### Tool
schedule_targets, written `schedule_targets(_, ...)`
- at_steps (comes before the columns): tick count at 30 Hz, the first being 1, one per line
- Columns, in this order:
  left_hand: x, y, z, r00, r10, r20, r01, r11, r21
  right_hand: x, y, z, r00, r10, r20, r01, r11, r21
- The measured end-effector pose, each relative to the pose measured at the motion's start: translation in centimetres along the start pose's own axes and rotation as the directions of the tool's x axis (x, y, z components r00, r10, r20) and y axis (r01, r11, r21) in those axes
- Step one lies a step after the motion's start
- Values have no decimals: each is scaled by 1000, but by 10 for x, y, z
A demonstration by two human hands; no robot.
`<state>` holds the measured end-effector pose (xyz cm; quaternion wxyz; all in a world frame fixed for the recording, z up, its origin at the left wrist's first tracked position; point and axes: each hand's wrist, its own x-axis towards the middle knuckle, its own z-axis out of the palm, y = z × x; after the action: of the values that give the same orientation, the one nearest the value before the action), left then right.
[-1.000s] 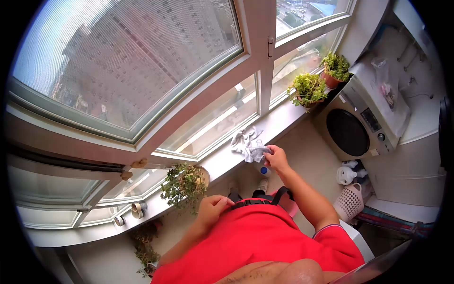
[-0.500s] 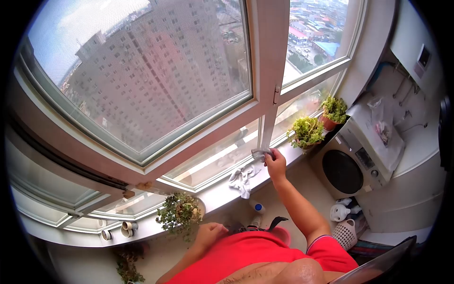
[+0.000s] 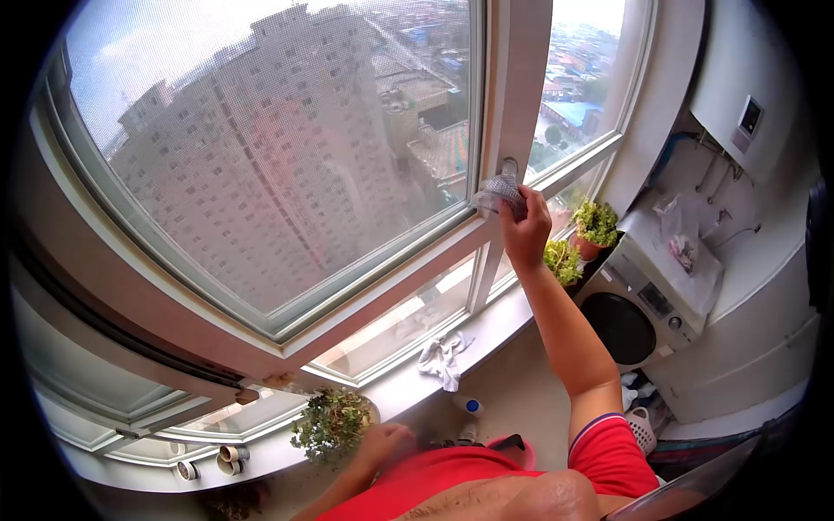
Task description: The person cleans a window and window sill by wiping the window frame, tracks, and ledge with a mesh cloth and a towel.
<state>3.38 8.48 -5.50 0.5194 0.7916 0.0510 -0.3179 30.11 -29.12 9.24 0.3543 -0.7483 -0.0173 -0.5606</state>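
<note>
My right hand is raised against the window frame, its fingers closed on a crumpled grey cloth. The cloth lies over the frame's upright bar, just below the window handle and beside the lower right corner of the large screened pane. A second, white cloth lies crumpled on the windowsill, its end hanging over the edge. My left hand is low in front of my red shirt, near a potted plant; its fingers look curled, but blur hides whether they hold anything.
Two leafy potted plants stand on the sill at the right, beside a washing machine with a plastic bag on top. Small cups sit at the sill's left. A blue-capped bottle and a white basket are below.
My right hand has risen with the grey cloth from the sill to the window frame. The white cloth has stayed on the sill. The view has tilted up towards the window.
</note>
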Motion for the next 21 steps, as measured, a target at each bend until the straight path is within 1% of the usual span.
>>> schedule_targets(3, 12, -19, -8, 997, 75, 15, -76, 993, 85, 12, 2, 18, 1000, 21, 14, -21, 1000, 2)
schedule_targets(6, 13, -26, -17, 1000, -21, 0, 21, 997, 78, 25, 0, 30, 998, -29, -49, 26, 998, -58)
schedule_targets(7, 13, -25, -19, 1000, -21, -9, 21, 996, 91, 33, -1, 34, 996, -50, -80, 44, 997, -68)
schedule_targets(8, 11, -26, -20, 1000, -20, -19, 22, 994, 103, 46, 0, 36, 995, -63, -76, 55, 993, -106)
schedule_targets(11, 9, -29, -17, 998, -23, -55, 28, 996, 80, 99, -14, 42, 980, -98, -173, 99, 995, 0)
schedule_targets(13, 12, -31, -13, 997, 0, -81, 7, 997, 82, 147, -25, 48, 939, -226, -259, 234, 972, 2)
schedule_targets(14, 11, -35, -8, 995, 18, -95, -9, 995, 98, 175, -36, 47, 932, -239, -274, 255, 967, 23)
schedule_targets(15, 11, -35, -4, 993, 35, -109, -23, 993, 113, 203, -48, 45, 914, -285, -288, 300, 954, 9)
schedule_targets(16, 8, -30, 1, 991, 34, -126, -28, 998, 52, 233, -61, 44, 888, -324, -327, 339, 941, -11)
schedule_targets(17, 15, -40, 7, 991, 42, -125, -34, 997, 65, 265, -75, 43, 853, -367, -370, 380, 924, -40)
schedule_targets(18, 26, -57, 13, 991, 49, -126, -39, 996, 77, 294, -95, 33, 880, -347, -324, 349, 935, -54)
schedule_targets(19, 33, -65, 20, 990, 53, -129, -42, 995, 87, 335, -102, 38, 860, -329, -390, 318, 943, -97)
schedule_targets(20, 31, -55, 23, 989, 34, -145, -19, 995, 101, 364, -121, 27, 872, -337, -356, 318, 941, -113)
schedule_targets(21, 27, -38, 25, 989, -5, -151, 17, 997, 77, 435, -82, 48, 871, -397, -288, 327, 908, -263)
